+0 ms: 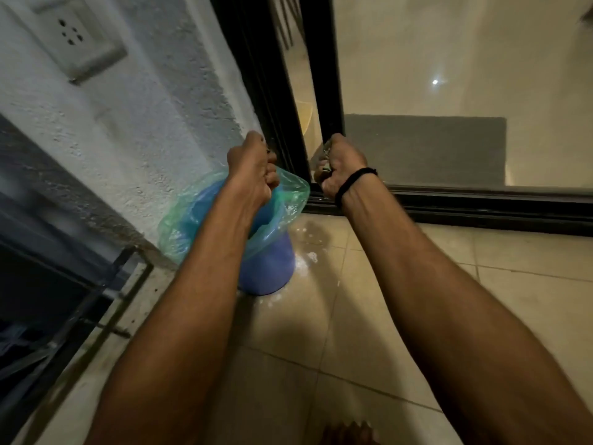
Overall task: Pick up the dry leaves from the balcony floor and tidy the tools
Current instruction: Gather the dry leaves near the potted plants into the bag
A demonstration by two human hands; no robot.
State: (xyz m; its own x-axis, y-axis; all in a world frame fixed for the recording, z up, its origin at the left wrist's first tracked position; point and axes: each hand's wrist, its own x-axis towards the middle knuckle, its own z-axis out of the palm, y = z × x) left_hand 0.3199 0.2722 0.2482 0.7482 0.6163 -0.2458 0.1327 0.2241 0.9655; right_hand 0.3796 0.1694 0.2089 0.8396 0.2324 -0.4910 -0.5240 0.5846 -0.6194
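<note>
A blue bin [269, 271] lined with a thin green plastic bag [288, 194] stands on the tiled balcony floor by the wall corner. My left hand [253, 165] hovers over the bin's mouth with its fingers curled; I cannot make out what it holds. My right hand [341, 165], with a black band on the wrist, is a fist to the right of the bin, and bits of dry leaves [324, 170] show between its fingers.
A black sliding door frame [282, 91] rises just behind both hands, its track [481, 207] running right along the floor. A rough white wall with a socket [73, 33] is on the left. A black metal railing [106, 303] runs at lower left. White specks [308, 256] lie beside the bin.
</note>
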